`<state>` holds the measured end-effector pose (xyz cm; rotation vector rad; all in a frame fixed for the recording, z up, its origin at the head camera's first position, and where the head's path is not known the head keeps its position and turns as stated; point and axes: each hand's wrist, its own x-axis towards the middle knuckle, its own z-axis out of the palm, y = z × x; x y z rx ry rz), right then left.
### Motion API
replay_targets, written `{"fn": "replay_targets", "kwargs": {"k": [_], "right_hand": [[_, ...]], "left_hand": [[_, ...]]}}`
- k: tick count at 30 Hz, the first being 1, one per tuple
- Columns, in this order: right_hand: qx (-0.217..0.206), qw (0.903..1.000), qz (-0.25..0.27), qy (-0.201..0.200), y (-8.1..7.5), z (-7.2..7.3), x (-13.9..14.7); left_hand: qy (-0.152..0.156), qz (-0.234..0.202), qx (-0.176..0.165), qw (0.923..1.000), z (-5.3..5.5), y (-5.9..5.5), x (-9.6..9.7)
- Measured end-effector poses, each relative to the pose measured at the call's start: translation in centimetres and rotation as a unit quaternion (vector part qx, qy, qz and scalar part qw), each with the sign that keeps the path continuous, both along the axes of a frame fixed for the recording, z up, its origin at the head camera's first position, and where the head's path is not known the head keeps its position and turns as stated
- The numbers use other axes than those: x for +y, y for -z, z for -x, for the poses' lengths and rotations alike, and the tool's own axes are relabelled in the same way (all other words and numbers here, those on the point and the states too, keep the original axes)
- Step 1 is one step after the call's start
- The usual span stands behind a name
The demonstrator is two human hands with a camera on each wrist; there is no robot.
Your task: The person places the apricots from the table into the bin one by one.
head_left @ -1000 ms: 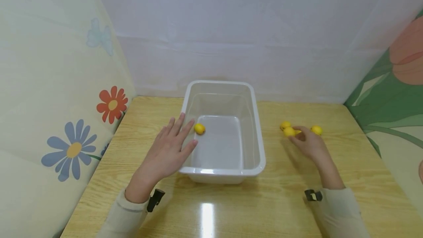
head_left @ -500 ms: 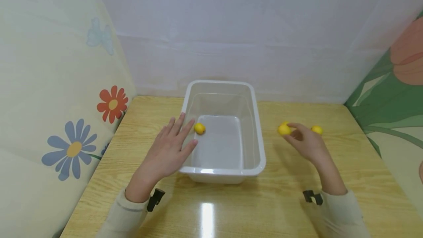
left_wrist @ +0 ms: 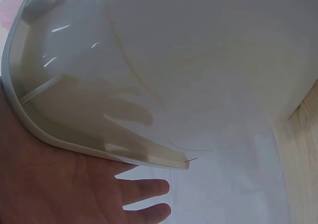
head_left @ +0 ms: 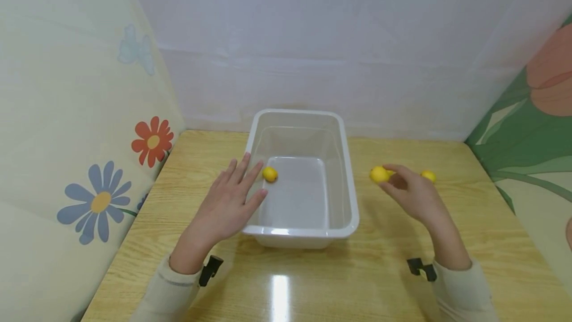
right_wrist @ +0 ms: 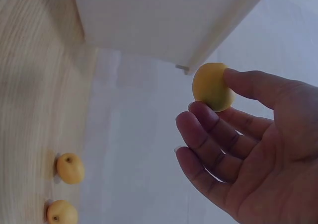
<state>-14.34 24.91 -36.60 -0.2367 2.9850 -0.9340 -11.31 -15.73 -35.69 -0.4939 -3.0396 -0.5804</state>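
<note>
My right hand pinches a small lemon between thumb and fingertips, above the table to the right of the tub. In the right wrist view the held lemon hangs clear of the wood, while two others, a nearer lemon and a second lemon, lie on the tabletop. With fingers spread straight, my left hand rests on the left rim of the white plastic tub. One lemon sits inside on the tub's floor, by its left wall.
Beyond my right hand a lemon lies on the wooden table. A pale cloth wall closes off the back. Flower-printed panels stand at the left and right.
My right hand has picked a lemon up from the group on the table and drawn it slightly left and upward, towards the tub. My left hand stays put on the rim.
</note>
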Motion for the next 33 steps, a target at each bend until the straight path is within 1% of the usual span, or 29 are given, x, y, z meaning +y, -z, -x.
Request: {"fn": "replay_targets", "kwargs": {"k": [5,13,19,26,33], "right_hand": [[0.014,0.9999,0.004,-0.009,-0.7,-0.4,-0.4],[0.033,0.9990,0.014,-0.026,-1.7,-0.9,-1.1],[0.051,0.9981,0.017,-0.032,-2.5,-1.2,-1.8],[0.079,0.9955,0.029,-0.044,-3.0,-1.1,-2.5],[0.091,0.9936,0.036,-0.057,-3.4,-0.9,-3.2]], "left_hand": [[-0.003,0.001,-0.006,1.0000,0.0,-0.1,0.0],[-0.001,0.001,0.000,1.0000,0.0,0.1,0.0],[-0.002,0.005,-0.006,1.0000,0.0,0.0,0.0],[0.000,0.002,-0.001,1.0000,0.0,0.0,0.0],[0.000,0.004,0.000,1.0000,0.0,0.0,0.0]]}}
